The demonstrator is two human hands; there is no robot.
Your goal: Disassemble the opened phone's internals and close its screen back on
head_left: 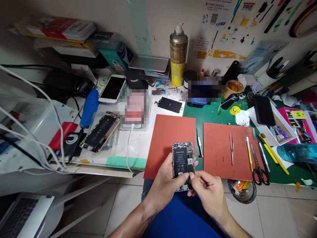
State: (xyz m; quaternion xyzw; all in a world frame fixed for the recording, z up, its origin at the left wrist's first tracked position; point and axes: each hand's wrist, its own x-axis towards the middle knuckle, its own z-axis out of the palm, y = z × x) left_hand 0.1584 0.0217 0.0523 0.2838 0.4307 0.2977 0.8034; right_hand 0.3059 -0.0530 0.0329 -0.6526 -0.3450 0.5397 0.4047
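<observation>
An opened smartphone [180, 160], its black battery and circuit board exposed, is held at the near edge of the left red mat. My left hand [165, 180] wraps around its left side, with the thumb lying across the lower part and fingertips showing past the right edge. At the phone's lower right, my right hand [209, 190] is closed, thumb and fingers bent against it. Whatever lies under the two thumb tips is hidden. To the right of the phone a small screwdriver [199, 142] lies between the mats. Tweezers [231, 148] rest on the right mat.
Scissors [260, 168] and a yellow-handled tool [273, 153] lie at the right. Another opened phone [100, 132] and a white phone [112, 88] are on the left. A spray can [178, 54] stands at the back. A waste bin [242, 191] sits below the desk edge.
</observation>
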